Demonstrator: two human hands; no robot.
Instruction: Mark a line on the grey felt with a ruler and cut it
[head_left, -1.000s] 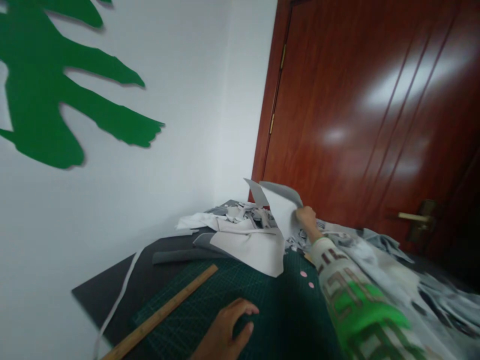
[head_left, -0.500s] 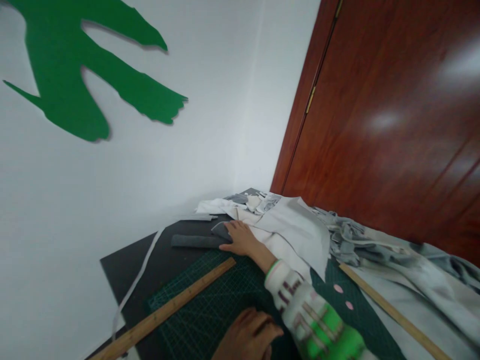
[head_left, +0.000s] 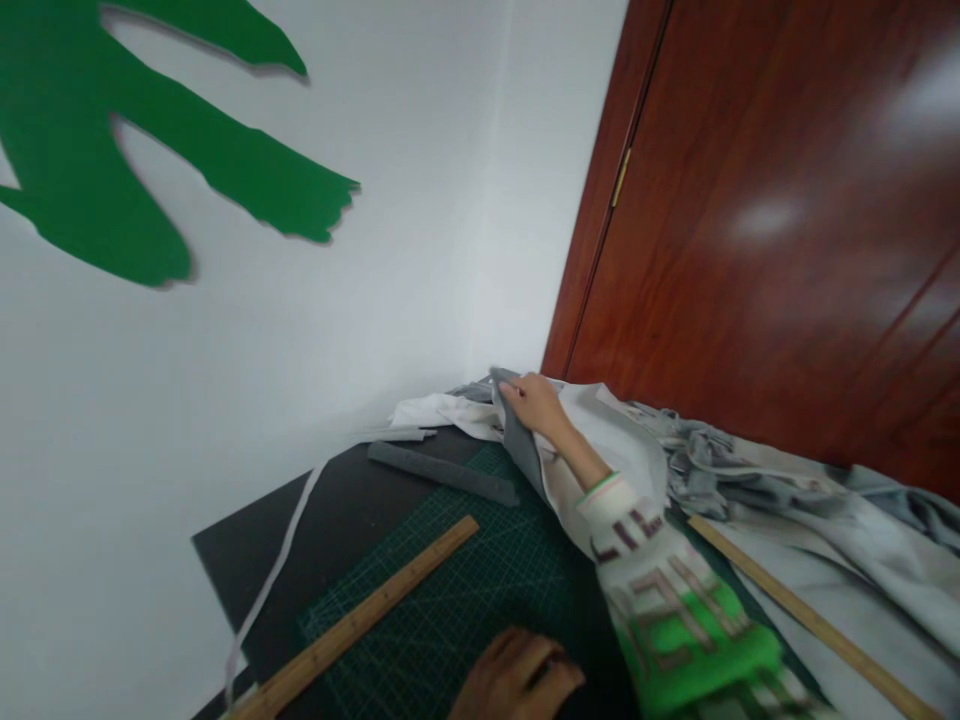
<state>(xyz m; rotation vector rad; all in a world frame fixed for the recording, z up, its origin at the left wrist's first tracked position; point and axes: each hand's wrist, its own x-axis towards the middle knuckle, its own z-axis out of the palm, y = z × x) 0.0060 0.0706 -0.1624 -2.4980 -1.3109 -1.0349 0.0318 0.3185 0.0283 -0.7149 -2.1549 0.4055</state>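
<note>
Against the white wall, a dark bench (head_left: 247,560) carries a green gridded cutting mat (head_left: 480,600). Right hand (head_left: 534,402) pinches the grey felt sheet's (head_left: 525,455) lifted corner; left hand (head_left: 517,680), loosely curled, rests empty on the mat. Peeling slowly would avoid dragging scraps.

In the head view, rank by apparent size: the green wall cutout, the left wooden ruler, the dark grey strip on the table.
1. green wall cutout
2. left wooden ruler, though nearness to the camera flatters it
3. dark grey strip
</note>
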